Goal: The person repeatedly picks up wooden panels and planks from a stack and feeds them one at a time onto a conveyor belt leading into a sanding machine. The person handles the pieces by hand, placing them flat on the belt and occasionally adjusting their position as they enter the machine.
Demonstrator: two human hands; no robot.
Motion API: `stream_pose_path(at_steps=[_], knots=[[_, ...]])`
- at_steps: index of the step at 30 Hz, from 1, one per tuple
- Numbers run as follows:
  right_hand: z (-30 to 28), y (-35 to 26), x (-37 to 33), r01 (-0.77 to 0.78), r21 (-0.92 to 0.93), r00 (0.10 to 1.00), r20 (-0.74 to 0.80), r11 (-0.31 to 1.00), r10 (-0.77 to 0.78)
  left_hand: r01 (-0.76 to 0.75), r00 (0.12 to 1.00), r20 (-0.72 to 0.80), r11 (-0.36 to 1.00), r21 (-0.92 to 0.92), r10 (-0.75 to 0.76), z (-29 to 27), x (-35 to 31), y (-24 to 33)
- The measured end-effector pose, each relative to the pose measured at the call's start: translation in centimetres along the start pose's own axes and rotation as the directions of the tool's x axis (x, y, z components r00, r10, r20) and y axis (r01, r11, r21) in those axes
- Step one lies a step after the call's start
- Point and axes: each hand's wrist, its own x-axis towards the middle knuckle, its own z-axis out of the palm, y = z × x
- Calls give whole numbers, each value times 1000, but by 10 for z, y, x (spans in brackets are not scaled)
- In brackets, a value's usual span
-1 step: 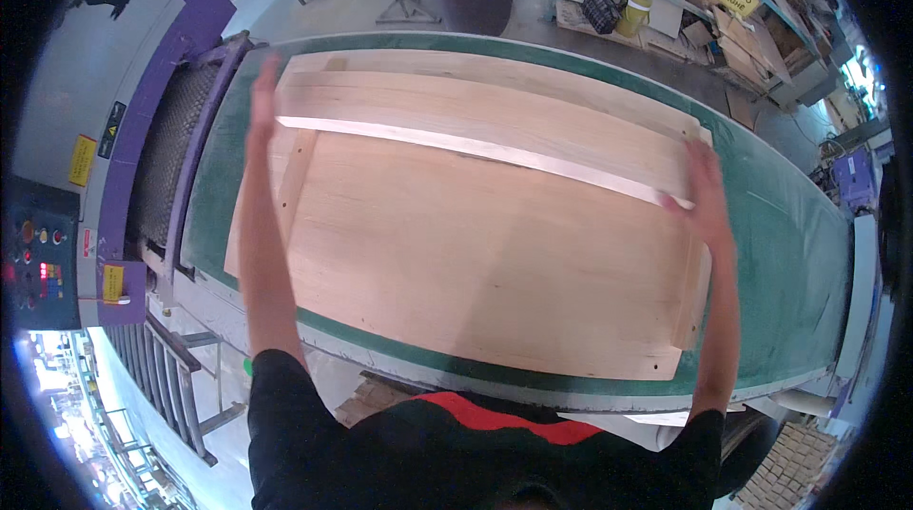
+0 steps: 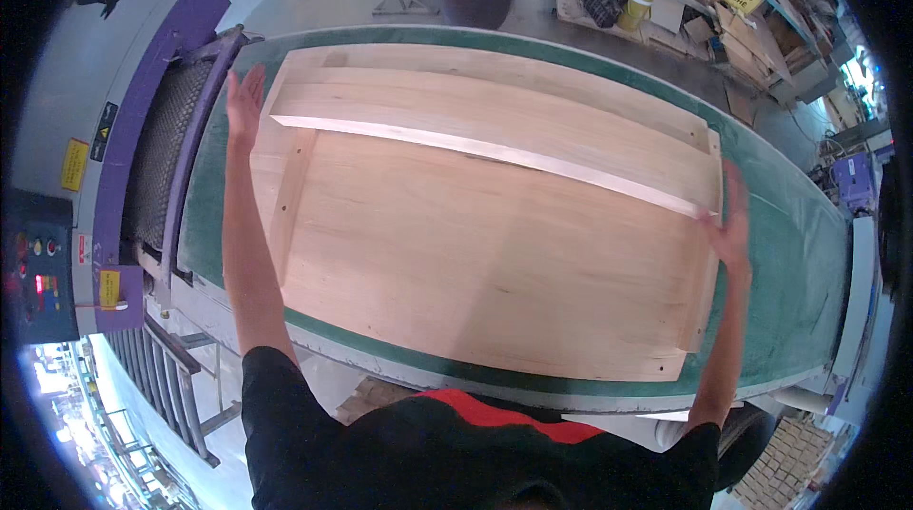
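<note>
A green conveyor belt (image 2: 799, 253) carries a large pale wooden panel (image 2: 475, 253), smooth-grained and rectangular with raised side rails, its long axis running along the belt from the purple machine (image 2: 143, 129) at the left end toward the right end. A narrower plank (image 2: 495, 125) crosses its far part, parallel to that axis. The left hand (image 2: 244, 96) is flat with fingers spread at the panel's left edge, the right hand (image 2: 730, 217) open against its right edge; neither grips.

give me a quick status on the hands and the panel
Left hand open at panel's left end. Right hand open, flat against right end. Wood panel flat on green belt. Nothing on top of it.
</note>
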Motion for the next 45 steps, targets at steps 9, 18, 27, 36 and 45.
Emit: stream_pose_path(at_steps=[9, 18, 27, 36, 45], knots=[[-17, 34, -58, -417, 157, 903, -37, 895, 428, 358, 914, 302, 889, -285, -271, 6, 2, -11], [52, -108, 76, 122, -326, 944, 329, 937, -9, 322, 913, 373, 849, -419, -163, -6, 30, -28], [5, -49, 37, -68, -436, 948, 253, 897, 195, 246, 886, 454, 922, -298, -90, 12, 32, -41], [15, -69, 21, -32, -164, 984, 169, 986, 60, 11, 997, -82, 995, 97, -3, -107, -84, -7], [57, -194, 0, 586, 266, 707, 294, 765, -644, 222, 581, -814, 961, 163, 4, -103, -514, 25]])
